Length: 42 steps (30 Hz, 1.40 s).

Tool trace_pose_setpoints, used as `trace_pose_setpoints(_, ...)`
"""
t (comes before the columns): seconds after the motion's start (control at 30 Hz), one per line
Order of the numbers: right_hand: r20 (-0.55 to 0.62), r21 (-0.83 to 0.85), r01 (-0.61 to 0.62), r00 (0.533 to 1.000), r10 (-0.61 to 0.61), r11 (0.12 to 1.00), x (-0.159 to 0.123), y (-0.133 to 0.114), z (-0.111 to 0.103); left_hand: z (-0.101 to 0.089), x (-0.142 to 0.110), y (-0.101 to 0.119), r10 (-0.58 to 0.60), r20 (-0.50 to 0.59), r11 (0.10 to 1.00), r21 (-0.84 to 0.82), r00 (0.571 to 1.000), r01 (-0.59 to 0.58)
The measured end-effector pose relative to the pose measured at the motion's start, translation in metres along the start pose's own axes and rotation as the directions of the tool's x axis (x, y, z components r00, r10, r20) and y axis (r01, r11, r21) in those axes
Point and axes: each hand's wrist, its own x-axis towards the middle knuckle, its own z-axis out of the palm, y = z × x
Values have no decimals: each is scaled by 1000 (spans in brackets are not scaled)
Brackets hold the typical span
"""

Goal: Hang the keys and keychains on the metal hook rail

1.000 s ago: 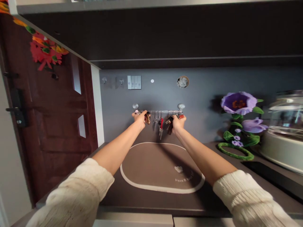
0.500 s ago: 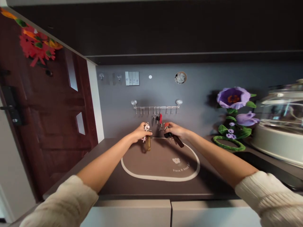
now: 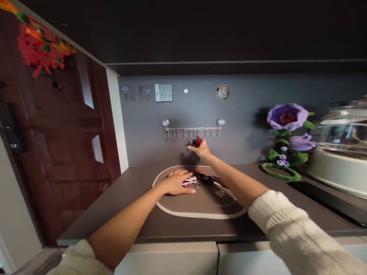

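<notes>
My left hand rests low over the oval brown mat, fingers stretched out, its edge against a pink strap with a pale charm. Beside it lies a dark cluster of keys and key fobs, partly shaded by my right arm. My right hand is up at the clear hook rail, thumb and fingers apart around hanging keys with a red holder. Those keys still hang below the rail; the fingertips behind them are partly hidden.
Purple felt flowers on a green ring stand to the right, near a clear-domed appliance and a flat black object. A dark shelf overhangs the counter. A reddish-brown door is at left.
Both bunches of keys have left my hands and lie on the mat. My right hand has risen to the keys on the rail; my left has flattened lower down.
</notes>
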Motion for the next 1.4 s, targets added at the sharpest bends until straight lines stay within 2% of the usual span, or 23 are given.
trace_pose_setpoints(0.1, -116, -112, -111, 988, 98, 988, 1, -3, 24, 6, -2, -1, -48, 62, 996, 77, 997, 43)
trace_pose_setpoints(0.23, -107, -118, -70, 993, 57, 991, -5, -5, 30, 8, -3, -2, -41, 64, 995, 97, 997, 35)
trace_pose_setpoints(0.37, -36, 67, -21, 999, 23, 998, -9, -18, 17, 7, -1, 0, -35, 65, 993, 117, 997, 27)
trace_pose_setpoints(0.5, -29, 281, -25, 999, 34, 959, 2, -47, 4, 7, -1, 2, -28, 65, 990, 139, 998, 19)
trace_pose_setpoints(0.57, 3, 326, 6, 1000, -8, 945, 10, -59, 1, 7, -2, 2, -23, 60, 990, 142, 998, 14)
trace_pose_setpoints(0.63, 83, 321, -2, 996, -26, 947, 14, -65, -2, 7, -3, 0, -22, 53, 990, 141, 998, 14)
trace_pose_setpoints(0.73, 263, 196, -41, 965, -12, 980, 6, -56, -9, 6, -3, -4, -30, 22, 992, 126, 999, 27)
trace_pose_setpoints(0.8, 385, 47, -16, 923, -4, 999, -9, -41, -17, 3, -3, -6, -25, -16, 995, 98, 1000, 26)
trace_pose_setpoints(0.87, 501, -126, 91, 865, -16, 988, -28, -27, -26, -1, -4, -7, -12, -58, 998, 67, 998, 16)
trace_pose_setpoints(0.93, 599, -303, 242, 800, -14, 922, -44, -16, -35, -8, -7, -7, -11, -88, 998, 59, 996, 16)
trace_pose_setpoints(1.03, 634, -515, 422, 773, 0, 746, -57, -13, -47, -21, -17, -3, -43, -20, 997, 65, 999, 44)
trace_pose_setpoints(1.13, 664, -575, 532, 747, -25, 621, -62, -24, -60, -35, -30, 5, -119, -7, 992, 30, 993, 119)
trace_pose_setpoints(1.23, 733, -509, 558, 680, -10, 656, -68, -43, -73, -50, -39, 19, -184, -40, 983, -28, 982, 183)
trace_pose_setpoints(1.27, 768, -470, 545, 640, 18, 695, -72, -51, -78, -55, -41, 25, -176, -42, 982, -75, 984, 172)
trace_pose_setpoints(1.3, 830, -394, 514, 555, 54, 762, -78, -57, -82, -59, -42, 32, -153, -14, 977, -155, 988, 149)
trace_pose_setpoints(1.33, 882, -307, 429, 464, 84, 849, -84, -64, -86, -63, -43, 39, -102, 47, 953, -281, 994, 111)
trace_pose_setpoints(1.37, 924, -220, 293, 370, 102, 930, -90, -69, -89, -66, -43, 46, -40, 110, 898, -431, 993, 84)
trace_pose_setpoints(1.4, 952, -148, 160, 292, 97, 976, -96, -72, -92, -67, -43, 52, 25, 151, 827, -558, 988, 64)
